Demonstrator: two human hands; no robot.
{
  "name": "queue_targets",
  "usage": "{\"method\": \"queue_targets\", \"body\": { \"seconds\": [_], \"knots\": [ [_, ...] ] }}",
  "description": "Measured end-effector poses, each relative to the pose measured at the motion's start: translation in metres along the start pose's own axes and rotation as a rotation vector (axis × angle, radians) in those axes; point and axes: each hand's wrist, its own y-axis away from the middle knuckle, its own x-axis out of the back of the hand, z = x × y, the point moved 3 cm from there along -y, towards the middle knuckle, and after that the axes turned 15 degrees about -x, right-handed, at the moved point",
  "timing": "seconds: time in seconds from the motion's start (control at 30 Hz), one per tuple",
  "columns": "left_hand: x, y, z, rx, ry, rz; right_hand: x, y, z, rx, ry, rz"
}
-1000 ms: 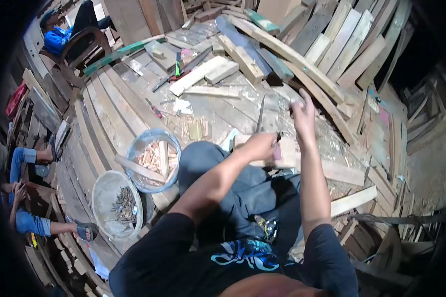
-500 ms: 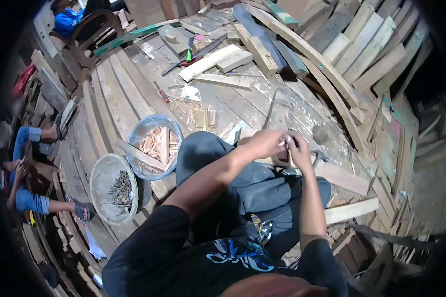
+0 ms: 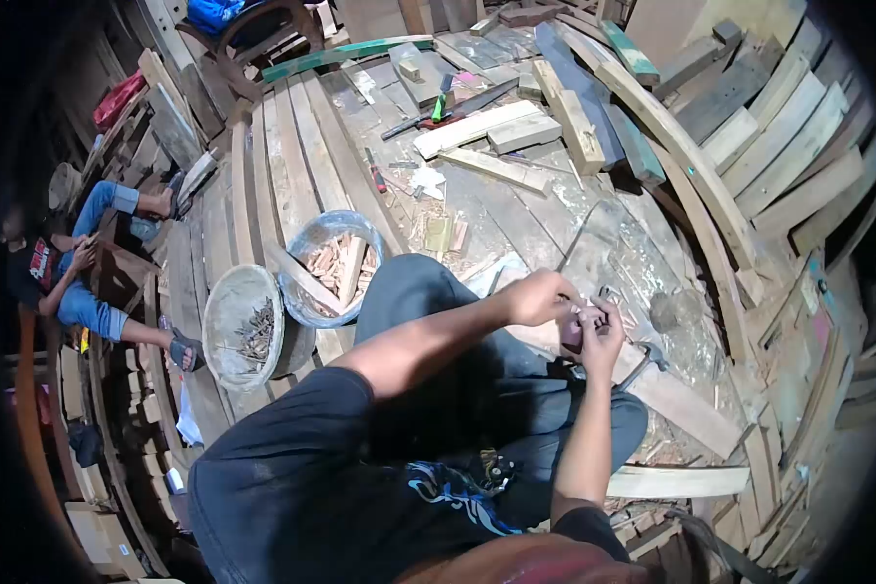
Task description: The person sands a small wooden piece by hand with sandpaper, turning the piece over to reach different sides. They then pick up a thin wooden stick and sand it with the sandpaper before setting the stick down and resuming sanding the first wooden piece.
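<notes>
Above my crossed legs, my left hand [image 3: 540,298] and my right hand [image 3: 600,336] are close together, both with curled fingers. A small pale piece shows at the fingertips of my right hand, too small to name. What my left fingers hold, if anything, is hidden. Just below the hands is a dark reddish block [image 3: 570,336], beside a wooden board [image 3: 686,409] with a dark clamp-like tool [image 3: 642,364] on it. A blue-rimmed bucket [image 3: 296,310] of wood pieces and a pale bucket [image 3: 216,336] of dark nail-like bits stand beside my knee.
Ahead lie a screwdriver [image 3: 376,172], a green-handled tool [image 3: 442,101] and a pale plank [image 3: 477,130]. Long curved timbers [image 3: 686,146] and stacked wood blocks [image 3: 788,141] are at the right. A seated person [image 3: 88,255] is at the far left.
The view has shifted, so the surroundings appear farther right and lower. My hands have moved slightly apart, and the fingers of my right hand are raised around the small pale piece.
</notes>
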Motion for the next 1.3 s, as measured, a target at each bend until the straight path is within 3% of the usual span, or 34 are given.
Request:
{"method": "queue_targets", "body": {
  "seconds": [0.17, 0.37, 0.6, 0.63, 0.7, 0.73, 0.77, 0.87, 0.9, 1.3],
  "knots": [
    [0.008, 0.001, -0.015, 0.017, -0.133, 0.006, 0.002, -0.001, 0.003, 0.029, 0.031, 0.046],
    [-0.011, 0.007, -0.011, 0.032, -0.208, -0.188, -0.003, 0.007, 0.003, 0.122, 0.121, 0.016],
    [-0.002, 0.013, -0.006, -0.017, -0.208, -0.099, -0.001, 0.009, 0.019, 0.095, 0.142, 0.007],
    [-0.002, 0.014, -0.004, -0.018, -0.204, -0.087, 0.003, 0.006, 0.024, 0.198, 0.202, -0.004],
    [-0.011, 0.015, -0.020, -0.001, -0.199, -0.102, 0.013, 0.002, 0.035, 0.181, 0.350, 0.059],
    [-0.015, 0.017, -0.023, -0.009, -0.203, -0.095, 0.001, 0.014, 0.018, 0.310, 0.346, 0.083],
    [-0.018, 0.017, -0.022, -0.025, -0.206, -0.089, 0.001, 0.018, 0.019, 0.129, 0.267, 0.070],
    [-0.014, 0.018, -0.020, 0.037, -0.203, -0.100, 0.007, 0.017, 0.026, 0.124, 0.284, 0.060],
    [-0.021, 0.012, -0.029, -0.093, -0.309, -0.058, 0.008, 0.016, 0.025, 0.138, 0.294, 0.057],
    [0.000, 0.017, -0.003, -0.013, -0.274, -0.085, 0.007, 0.014, 0.029, 0.140, 0.268, 0.091]
  ]
}}
